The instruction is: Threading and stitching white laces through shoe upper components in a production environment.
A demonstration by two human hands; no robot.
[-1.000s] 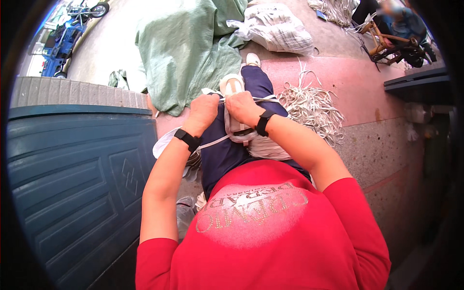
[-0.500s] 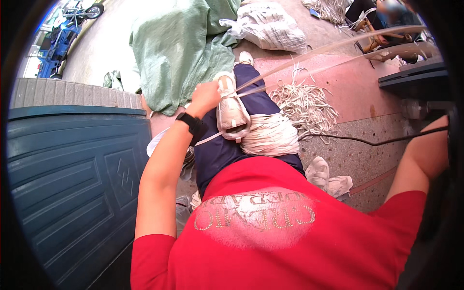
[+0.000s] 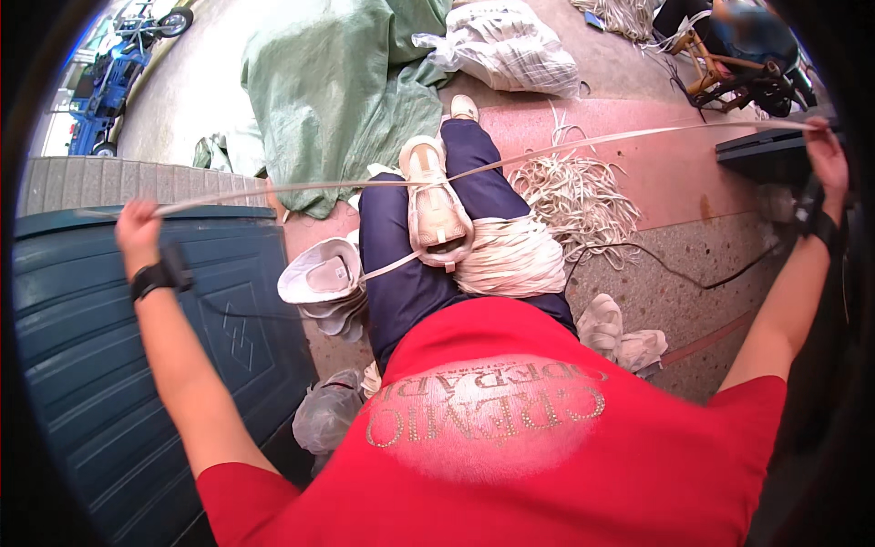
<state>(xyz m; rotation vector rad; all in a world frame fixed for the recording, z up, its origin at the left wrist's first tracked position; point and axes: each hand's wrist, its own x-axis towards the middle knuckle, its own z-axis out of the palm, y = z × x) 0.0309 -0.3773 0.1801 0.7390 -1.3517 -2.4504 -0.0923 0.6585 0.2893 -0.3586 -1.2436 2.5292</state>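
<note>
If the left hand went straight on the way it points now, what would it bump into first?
Probably the pale grey, ribbed ledge: the left hand, gripping a flat, whitish lace, points that way. One view leaves depth unclear, so the hand might pass above it.

The lace (image 3: pixel 383 183) from left hand (image 3: pixel 138 228) to right hand (image 3: pixel 825 155) is off-white; the shoe (image 3: pixel 437 219) between the hands is pale pinkish beige. The straps (image 3: pixel 816 224) just behind both hands are black. Between the hands too, the trousers (image 3: pixel 387 219) are plain navy, the bundle (image 3: pixel 510 260) and heap (image 3: pixel 588 201) cream. Nearer the person than either hand, the shirt (image 3: pixel 620 456) is red, a whitish patch bearing dull gold dotted lettering. Beside the left hand, the door (image 3: pixel 91 310) is slate blue; toward the right hand, the floor (image 3: pixel 674 150) shows pink, then speckled grey.
</note>
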